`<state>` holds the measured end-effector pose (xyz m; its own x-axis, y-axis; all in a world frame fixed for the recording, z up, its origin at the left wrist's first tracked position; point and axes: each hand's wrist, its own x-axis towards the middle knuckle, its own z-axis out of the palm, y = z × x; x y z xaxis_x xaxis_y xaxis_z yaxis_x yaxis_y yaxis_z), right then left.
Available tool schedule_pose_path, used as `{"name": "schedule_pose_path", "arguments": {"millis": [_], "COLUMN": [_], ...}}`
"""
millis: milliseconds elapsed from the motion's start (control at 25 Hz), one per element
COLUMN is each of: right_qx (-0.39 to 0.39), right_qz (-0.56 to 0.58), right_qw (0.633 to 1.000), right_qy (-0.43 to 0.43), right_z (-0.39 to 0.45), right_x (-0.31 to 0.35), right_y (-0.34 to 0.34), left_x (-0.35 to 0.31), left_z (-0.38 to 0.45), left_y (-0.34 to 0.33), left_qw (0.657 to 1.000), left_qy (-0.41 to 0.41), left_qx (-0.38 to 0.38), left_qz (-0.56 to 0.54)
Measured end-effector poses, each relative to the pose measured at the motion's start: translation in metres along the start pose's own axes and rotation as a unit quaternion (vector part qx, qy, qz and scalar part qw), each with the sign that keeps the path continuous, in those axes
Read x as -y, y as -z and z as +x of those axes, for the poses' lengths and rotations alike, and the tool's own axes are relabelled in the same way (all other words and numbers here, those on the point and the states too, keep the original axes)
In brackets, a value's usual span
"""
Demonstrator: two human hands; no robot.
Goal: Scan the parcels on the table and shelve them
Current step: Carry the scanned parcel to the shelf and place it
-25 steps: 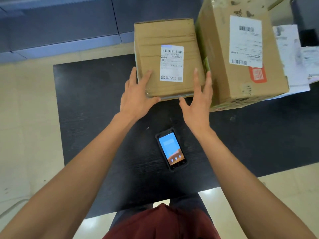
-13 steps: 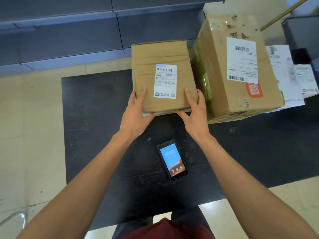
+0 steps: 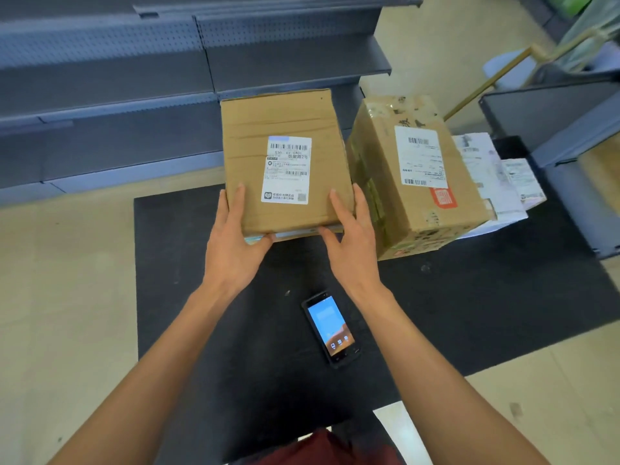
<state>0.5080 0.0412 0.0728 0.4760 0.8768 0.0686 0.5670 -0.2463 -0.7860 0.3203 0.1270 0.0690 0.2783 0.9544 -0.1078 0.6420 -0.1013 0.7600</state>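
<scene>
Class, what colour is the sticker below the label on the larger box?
Red-orange sticker on the larger box, head view.

Left hand (image 3: pixel 235 250): palm down, fingers extended forward, thumb tucked beneath the near edge of the held box (image 3: pixel 285 159); grip closed on its left near corner.
Right hand (image 3: pixel 352 246): palm down, fingers extended along the box's right near edge, thumb angled inward under the near edge; grip closed on that corner.
Forearms: both bare, extended forward from the lower corners of the view, converging toward the hands.
Wrists: straight, roughly level with each other.
</scene>
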Motion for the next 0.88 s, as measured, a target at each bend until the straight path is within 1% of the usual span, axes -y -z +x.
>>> {"name": "schedule_pose_path", "arguments": {"millis": [200,440,520,600,760,880], "right_qx": [-0.06,-0.107,-0.136,-0.166,-0.207,-0.25], "right_qz": [-0.012,-0.081,-0.081,-0.071,-0.059,-0.077], "right_qw": [0.997,0.989,0.986,0.983,0.977,0.965], "right_qy": [0.036,0.057,0.056,0.037,0.003,-0.019], "right_z": [-0.004,-0.012,-0.022,-0.039,-0.087,-0.128], "right_x": [0.039,0.05,0.042,0.027,-0.014,-0.049], "right_y": [0.043,0.116,0.146,0.174,0.231,0.278], "left_x": [-0.048,-0.111,-0.135,-0.162,-0.211,-0.247], "left_z": [-0.001,-0.016,-0.025,-0.038,-0.074,-0.11], "left_y": [0.03,0.026,0.014,-0.004,-0.053,-0.097], "left_qw": [0.997,0.988,0.983,0.978,0.969,0.959], "left_qy": [-0.069,-0.146,-0.176,-0.203,-0.24,-0.262], "left_qx": [-0.021,-0.031,-0.018,0.003,0.057,0.105], "left_qz": [-0.018,-0.042,-0.045,-0.042,-0.025,-0.024]}}
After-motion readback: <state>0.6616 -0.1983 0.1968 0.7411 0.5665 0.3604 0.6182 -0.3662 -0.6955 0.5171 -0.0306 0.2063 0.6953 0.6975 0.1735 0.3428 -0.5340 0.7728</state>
